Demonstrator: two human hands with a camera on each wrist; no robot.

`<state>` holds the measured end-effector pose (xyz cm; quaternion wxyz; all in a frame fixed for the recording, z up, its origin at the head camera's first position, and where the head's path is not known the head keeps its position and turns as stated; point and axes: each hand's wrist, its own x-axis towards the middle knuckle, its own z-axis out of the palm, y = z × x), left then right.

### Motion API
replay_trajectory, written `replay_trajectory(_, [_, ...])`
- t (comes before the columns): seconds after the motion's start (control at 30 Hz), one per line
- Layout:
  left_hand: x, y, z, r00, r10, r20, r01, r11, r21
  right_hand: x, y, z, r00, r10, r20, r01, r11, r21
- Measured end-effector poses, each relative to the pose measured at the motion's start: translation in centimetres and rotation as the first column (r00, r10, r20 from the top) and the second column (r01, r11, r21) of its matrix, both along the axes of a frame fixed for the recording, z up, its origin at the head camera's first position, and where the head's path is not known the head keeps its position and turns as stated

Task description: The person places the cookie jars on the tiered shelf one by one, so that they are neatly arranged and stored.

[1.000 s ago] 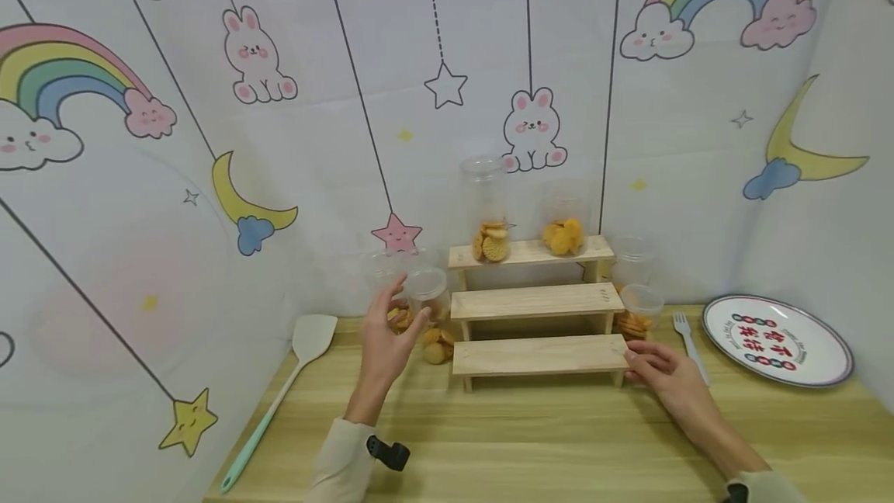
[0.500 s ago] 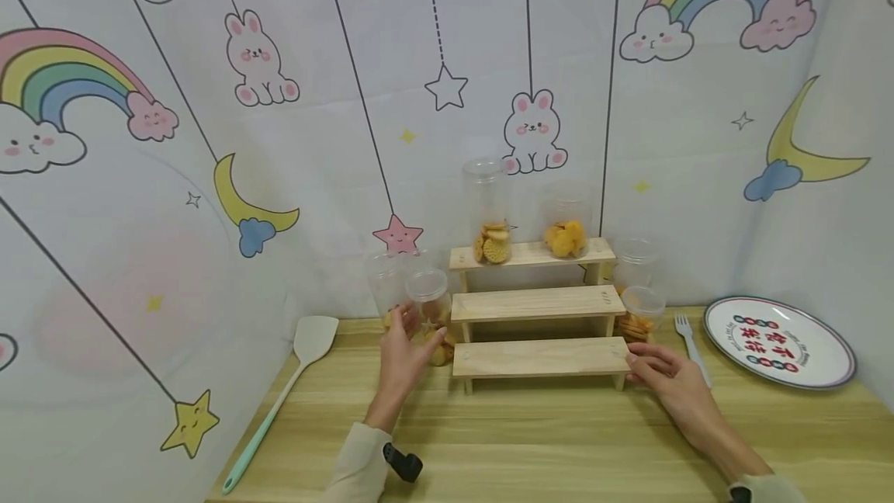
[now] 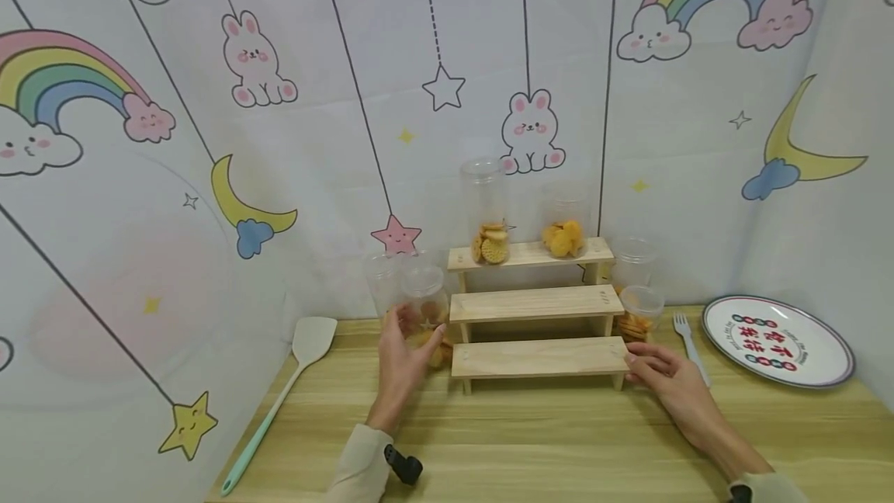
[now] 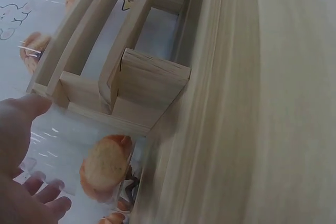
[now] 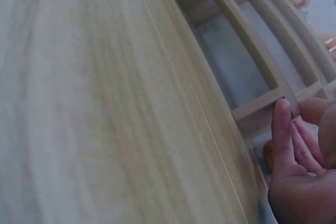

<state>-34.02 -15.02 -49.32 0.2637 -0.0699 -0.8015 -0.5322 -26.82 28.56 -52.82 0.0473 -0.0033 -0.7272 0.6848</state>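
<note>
My left hand [image 3: 401, 363] has its thumb and fingers around a clear jar [image 3: 423, 301] with round biscuits, left of the three-step wooden rack [image 3: 538, 358]. In the left wrist view this jar [image 4: 68, 148] lies between the thumb and fingers of the left hand [image 4: 21, 166], beside the rack's end [image 4: 152, 85]. At the other end, my right hand [image 3: 673, 386] pinches the right edge of the lowest shelf; the right wrist view shows the hand's [image 5: 304, 166] thumb and fingertips on the rack [image 5: 262, 103]. Both lower shelves are bare.
Two jars [image 3: 486, 208] [image 3: 564, 223] with biscuits stand on the top shelf. Another jar [image 3: 380, 282] is behind my left hand; two [image 3: 632, 254] [image 3: 640, 313] stand right of the rack. A spatula [image 3: 312, 340] lies left, a fork [image 3: 690, 348] and plate [image 3: 778, 344] right.
My left hand has come down and to the right, from above beside the jar to around its lower part. The jar has shifted very slightly left. My right hand stays at the rack.
</note>
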Motion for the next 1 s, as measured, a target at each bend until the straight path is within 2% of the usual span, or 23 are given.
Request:
replay_trajectory(0.17, [0.1, 0.0, 1.0, 0.999, 0.017, -0.036, -0.015, 0.999, 0.043, -0.1, -0.1, 0.2, 1.0, 0.003, -0.007, -0.003, 1.0, 0.022])
replay_trajectory(0.3, [0.4, 0.1, 1.8, 0.998, 0.028, -0.053, -0.025, 0.999, 0.046, -0.2, -0.3, 0.6, 1.0, 0.014, -0.025, -0.012, 0.998, 0.067])
replay_trajectory(0.47, [0.8, 0.5, 2.7, 0.996, 0.03, -0.084, -0.025, 0.998, 0.062, -0.4, -0.4, 0.6, 0.999, 0.017, -0.035, -0.014, 0.997, 0.079])
replay_trajectory(0.7, [1.1, 1.4, 3.8, 0.984, 0.007, -0.18, 0.013, 0.994, 0.11, -0.5, -0.3, 0.4, 0.999, 0.021, -0.038, -0.019, 0.998, 0.059])
replay_trajectory(0.9, [1.4, 2.3, 4.9, 0.976, 0.009, -0.216, 0.021, 0.99, 0.138, -0.2, -0.1, 0.5, 0.999, 0.03, -0.032, -0.028, 0.997, 0.065])
replay_trajectory(1.0, [1.5, 2.9, 5.6, 0.972, -0.017, -0.236, 0.062, 0.98, 0.187, 0.0, -0.1, 0.5, 0.999, 0.031, -0.027, -0.029, 0.997, 0.069])
